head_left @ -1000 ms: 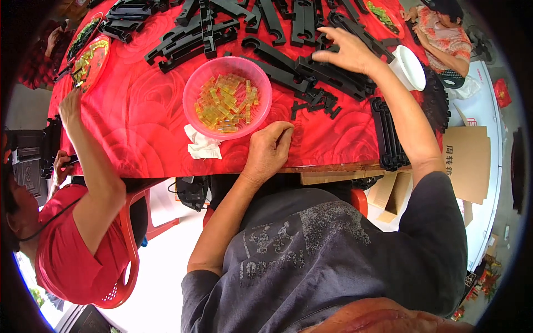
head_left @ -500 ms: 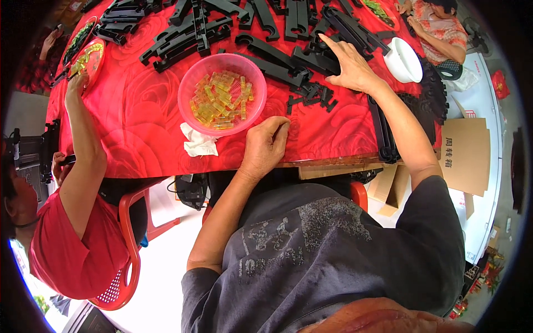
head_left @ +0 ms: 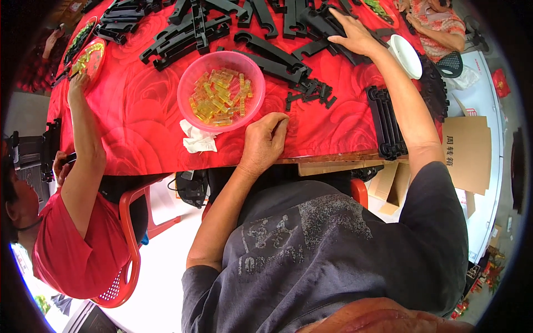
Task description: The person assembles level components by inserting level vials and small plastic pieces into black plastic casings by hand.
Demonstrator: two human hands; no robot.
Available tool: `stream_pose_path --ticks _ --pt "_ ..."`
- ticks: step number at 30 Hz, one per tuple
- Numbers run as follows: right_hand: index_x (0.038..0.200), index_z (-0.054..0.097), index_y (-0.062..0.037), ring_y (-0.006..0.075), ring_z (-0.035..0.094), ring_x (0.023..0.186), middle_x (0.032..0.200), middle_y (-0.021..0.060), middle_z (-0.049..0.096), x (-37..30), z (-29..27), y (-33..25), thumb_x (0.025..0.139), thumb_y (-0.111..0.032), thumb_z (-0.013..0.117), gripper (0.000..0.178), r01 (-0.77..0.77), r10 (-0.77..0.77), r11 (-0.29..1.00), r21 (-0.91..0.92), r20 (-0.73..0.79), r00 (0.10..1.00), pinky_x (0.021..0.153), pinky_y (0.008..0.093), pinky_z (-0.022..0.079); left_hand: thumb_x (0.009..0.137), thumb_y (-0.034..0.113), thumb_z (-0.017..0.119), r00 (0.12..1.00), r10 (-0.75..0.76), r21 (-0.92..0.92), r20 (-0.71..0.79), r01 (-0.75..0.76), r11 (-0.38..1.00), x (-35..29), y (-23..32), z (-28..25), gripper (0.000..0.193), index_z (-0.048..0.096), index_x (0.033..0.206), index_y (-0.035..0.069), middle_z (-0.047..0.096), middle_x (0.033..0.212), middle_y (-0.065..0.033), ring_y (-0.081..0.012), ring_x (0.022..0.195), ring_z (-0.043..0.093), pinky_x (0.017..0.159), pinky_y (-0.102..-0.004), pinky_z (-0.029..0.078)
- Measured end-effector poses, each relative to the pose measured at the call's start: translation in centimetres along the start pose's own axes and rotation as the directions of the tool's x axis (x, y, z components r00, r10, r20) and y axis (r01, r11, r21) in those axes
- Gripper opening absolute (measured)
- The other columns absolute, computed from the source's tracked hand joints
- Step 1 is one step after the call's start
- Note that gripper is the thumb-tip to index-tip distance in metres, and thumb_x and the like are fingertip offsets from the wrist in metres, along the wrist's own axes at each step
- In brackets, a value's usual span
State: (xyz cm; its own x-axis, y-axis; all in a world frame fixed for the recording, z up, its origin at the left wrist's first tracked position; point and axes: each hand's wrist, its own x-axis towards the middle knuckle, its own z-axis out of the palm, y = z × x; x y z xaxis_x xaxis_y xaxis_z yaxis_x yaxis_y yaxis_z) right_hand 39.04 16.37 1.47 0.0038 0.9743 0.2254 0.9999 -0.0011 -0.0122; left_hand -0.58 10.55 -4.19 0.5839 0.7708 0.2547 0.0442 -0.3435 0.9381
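Note:
My right hand (head_left: 355, 36) reaches far over the table with its fingers spread, above long black plastic parts (head_left: 319, 25) in the heap. Nothing shows in its grasp. My left hand (head_left: 265, 141) rests at the near table edge, fingers curled and thumb against them; whatever it may hold is hidden. Just beyond it stands a pink plastic basket (head_left: 257, 105) with short clear yellow pieces (head_left: 219, 100) inside. Several small black pieces (head_left: 316, 91) lie loose between my hands. A crumpled white tissue (head_left: 199, 139) touches the near side of the basket.
A white bowl (head_left: 407, 57) stands beside my right forearm. Black parts (head_left: 383, 122) line up at the right edge. A co-worker in a red shirt (head_left: 78, 250) sits at left, one hand at a basket of yellow pieces (head_left: 97, 58). Another person (head_left: 438, 28) sits far right.
My right hand has moved farther across the table, away from the small loose pieces and over the long black parts. The white bowl has tipped a little. My left hand has barely shifted.

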Motion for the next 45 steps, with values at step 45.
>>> stream_pose_path --ticks 45 --pt "0.134 0.057 -0.0119 0.0344 0.064 0.103 0.111 0.0199 0.067 0.5 1.9 2.6 0.098 -0.035 0.051 0.043 -0.321 0.340 0.932 0.166 -0.103 0.935 0.091 0.0421 0.048 0.086 0.000 0.064 0.999 0.032 0.021 -0.024 -0.032 0.999 -0.2 -0.6 0.0 0.009 0.066 0.094 -0.003 0.066 0.082 -0.0209 -0.0333 0.075 0.069 0.065 -0.0358 0.053"
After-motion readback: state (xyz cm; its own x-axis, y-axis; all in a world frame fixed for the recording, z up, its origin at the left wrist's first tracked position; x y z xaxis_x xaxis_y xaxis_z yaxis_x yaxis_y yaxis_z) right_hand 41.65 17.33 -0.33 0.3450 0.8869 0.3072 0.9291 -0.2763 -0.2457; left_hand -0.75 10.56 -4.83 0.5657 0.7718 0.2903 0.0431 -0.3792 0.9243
